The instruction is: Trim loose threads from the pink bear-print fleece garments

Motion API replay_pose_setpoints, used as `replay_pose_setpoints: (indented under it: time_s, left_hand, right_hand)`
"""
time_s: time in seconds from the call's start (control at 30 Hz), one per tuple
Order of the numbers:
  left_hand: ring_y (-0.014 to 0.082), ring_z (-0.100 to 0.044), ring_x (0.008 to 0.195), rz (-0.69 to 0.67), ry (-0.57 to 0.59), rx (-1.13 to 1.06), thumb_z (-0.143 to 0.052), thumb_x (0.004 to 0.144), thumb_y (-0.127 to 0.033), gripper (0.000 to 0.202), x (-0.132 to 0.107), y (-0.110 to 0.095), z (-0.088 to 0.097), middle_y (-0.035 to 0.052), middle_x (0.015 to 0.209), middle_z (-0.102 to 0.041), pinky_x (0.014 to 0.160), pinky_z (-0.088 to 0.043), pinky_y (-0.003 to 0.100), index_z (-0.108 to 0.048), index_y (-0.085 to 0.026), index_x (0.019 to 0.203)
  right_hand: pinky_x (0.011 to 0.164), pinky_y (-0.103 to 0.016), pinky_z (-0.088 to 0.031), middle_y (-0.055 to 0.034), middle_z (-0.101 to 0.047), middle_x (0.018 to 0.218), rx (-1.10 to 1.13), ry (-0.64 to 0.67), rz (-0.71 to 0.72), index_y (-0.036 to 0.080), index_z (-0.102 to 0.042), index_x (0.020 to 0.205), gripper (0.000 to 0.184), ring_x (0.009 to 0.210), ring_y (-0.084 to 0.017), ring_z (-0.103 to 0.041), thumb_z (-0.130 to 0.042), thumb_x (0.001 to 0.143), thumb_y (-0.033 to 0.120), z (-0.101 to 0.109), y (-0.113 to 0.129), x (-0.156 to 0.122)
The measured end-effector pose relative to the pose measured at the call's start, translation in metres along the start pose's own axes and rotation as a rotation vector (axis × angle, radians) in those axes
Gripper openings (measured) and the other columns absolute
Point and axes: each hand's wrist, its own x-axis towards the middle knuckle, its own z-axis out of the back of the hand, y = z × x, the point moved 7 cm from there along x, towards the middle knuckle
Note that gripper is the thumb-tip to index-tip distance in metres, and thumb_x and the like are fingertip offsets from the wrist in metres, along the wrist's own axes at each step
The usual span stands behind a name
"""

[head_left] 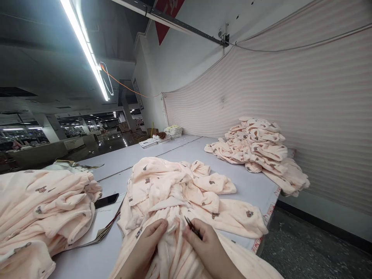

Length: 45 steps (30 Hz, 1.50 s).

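Note:
A peach fleece garment (177,193) printed with small brown bears lies crumpled on the white table (255,186) in front of me. My left hand (148,242) pinches a fold of this garment near its lower middle. Just to the right, my right hand (203,242) is closed round small dark thread snips (192,227), whose tips point up and left toward the pinched fold. Both hands rest on the fabric.
A heap of the same garments (40,209) fills the left side. Another pile (258,149) sits at the far right by the striped fabric wall. A black phone (106,200) lies on papers (101,228) beside the left heap. The table's right edge drops to the floor.

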Motion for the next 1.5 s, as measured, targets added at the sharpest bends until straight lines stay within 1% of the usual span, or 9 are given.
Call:
replay_pose_setpoints:
  time_s: [0.13,0.23,0.33,0.5,0.7,1.13,1.33,1.4,1.5]
  left_hand:
    - [0.0248,-0.05,0.119,-0.192,-0.129,0.135,-0.064,0.079,-0.043,0.024,0.004,-0.022,0.014,0.0057,0.108,-0.068,0.101,-0.037,0.03,-0.069,-0.02,0.084]
    - [0.0285,-0.063,0.102,-0.086,-0.217,-0.142,-0.061,0.079,-0.047,0.033,0.011,-0.018,0.03,0.0099,0.099,-0.072,0.09,-0.048,0.041,-0.066,-0.018,0.096]
    - [0.0259,-0.066,0.084,-0.05,-0.269,-0.083,-0.068,0.074,-0.043,0.025,0.014,-0.017,0.03,0.0049,0.08,-0.072,0.081,-0.05,0.036,-0.065,-0.019,0.082]
    - [0.0198,-0.054,0.081,-0.214,-0.194,0.335,-0.063,0.077,-0.046,0.028,0.017,-0.032,0.0,-0.0026,0.07,-0.06,0.079,-0.04,0.023,-0.06,-0.021,0.066]
    - [0.0165,-0.048,0.071,-0.211,-0.174,0.325,-0.065,0.075,-0.048,0.032,0.022,-0.034,0.0,-0.005,0.063,-0.05,0.069,-0.039,0.022,-0.056,-0.02,0.063]
    - [0.0221,-0.062,0.081,-0.012,-0.203,0.054,-0.071,0.069,-0.047,0.029,0.026,-0.012,0.015,-0.001,0.073,-0.069,0.078,-0.047,0.03,-0.065,-0.02,0.079]
    - [0.0199,-0.062,0.078,-0.129,-0.252,0.023,-0.056,0.079,-0.054,0.032,0.025,-0.021,0.049,0.0002,0.078,-0.069,0.076,-0.046,0.03,-0.062,-0.024,0.09]
    - [0.0203,-0.06,0.078,-0.182,-0.19,0.099,-0.061,0.076,-0.052,0.029,0.022,-0.025,0.04,-0.0003,0.072,-0.066,0.074,-0.044,0.027,-0.064,-0.023,0.08]
    - [0.0243,-0.057,0.083,-0.278,0.056,0.561,-0.072,0.068,-0.036,0.021,0.018,-0.023,-0.01,0.0026,0.08,-0.065,0.078,-0.039,0.029,-0.07,-0.024,0.085]
  right_hand:
    - [0.059,-0.022,-0.033,0.0063,-0.038,0.065,0.09,-0.044,-0.02,0.02,-0.049,0.073,0.026,0.063,-0.012,-0.04,-0.053,0.087,0.041,0.016,-0.008,-0.008]
    - [0.061,-0.023,-0.034,0.0051,-0.044,0.066,0.032,-0.196,-0.033,0.02,-0.051,0.076,0.027,0.064,-0.013,-0.044,-0.048,0.089,0.043,0.044,-0.019,-0.008]
    - [0.064,-0.024,-0.037,0.003,-0.05,0.067,-0.044,-0.264,-0.058,0.02,-0.053,0.075,0.026,0.067,-0.016,-0.05,-0.048,0.089,0.04,0.06,-0.026,-0.011]
    - [0.067,-0.024,-0.041,0.0015,-0.057,0.076,0.018,-0.204,-0.063,0.021,-0.052,0.081,0.014,0.074,-0.017,-0.056,-0.054,0.084,0.035,0.034,-0.014,-0.017]
    - [0.067,-0.027,-0.039,0.0003,-0.06,0.08,-0.325,-0.265,-0.048,0.023,-0.048,0.079,0.011,0.076,-0.02,-0.058,-0.058,0.076,0.021,0.001,-0.009,0.0]
    - [0.071,-0.028,-0.042,-0.0025,-0.065,0.091,-0.545,-0.037,0.131,0.028,-0.067,0.104,0.024,0.083,-0.021,-0.062,-0.061,0.081,0.025,0.002,0.01,-0.001]
    - [0.069,-0.025,-0.043,-0.0018,-0.065,0.081,-0.228,-0.259,0.039,0.021,-0.063,0.086,0.02,0.077,-0.018,-0.061,-0.053,0.087,0.038,0.036,-0.014,-0.005]
    - [0.07,-0.025,-0.043,-0.0005,-0.062,0.076,-0.136,-0.317,-0.011,0.021,-0.058,0.084,0.023,0.075,-0.018,-0.058,-0.051,0.088,0.042,0.049,-0.025,-0.008]
    - [0.067,-0.025,-0.043,0.0022,-0.054,0.071,-0.015,-0.32,-0.049,0.021,-0.052,0.081,0.029,0.07,-0.016,-0.054,-0.047,0.089,0.049,0.054,-0.034,-0.01]
